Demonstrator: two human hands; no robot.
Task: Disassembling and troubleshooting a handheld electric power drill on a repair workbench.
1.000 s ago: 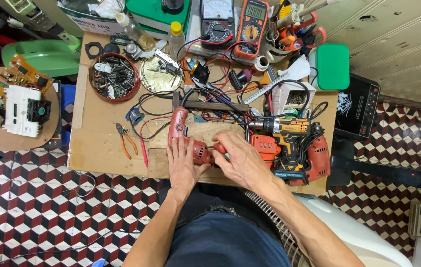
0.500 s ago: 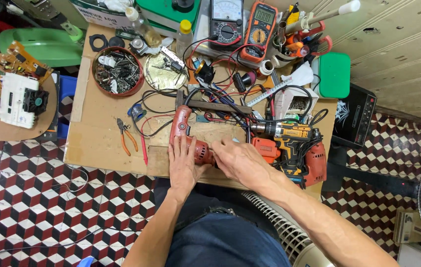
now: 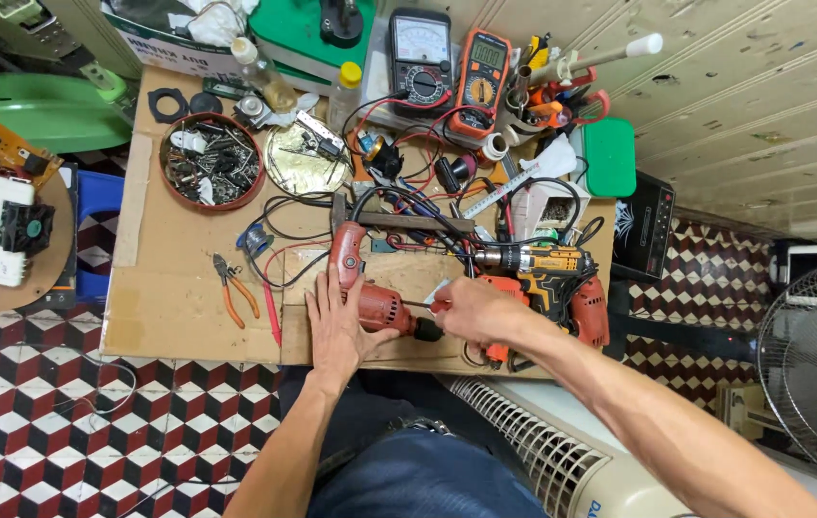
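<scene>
Left hand [image 3: 331, 331] grips the red drill [image 3: 370, 297] on the surface [image 3: 168, 307], right hand [image 3: 471, 309] fingers pinch a tool at its chuck [image 3: 425, 331] (slip likely, loose wires crowd close).

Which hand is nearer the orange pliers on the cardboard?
Left. The left hand lies on the red drill, just right of the orange pliers; the right hand is farther right, beyond the drill.
</scene>
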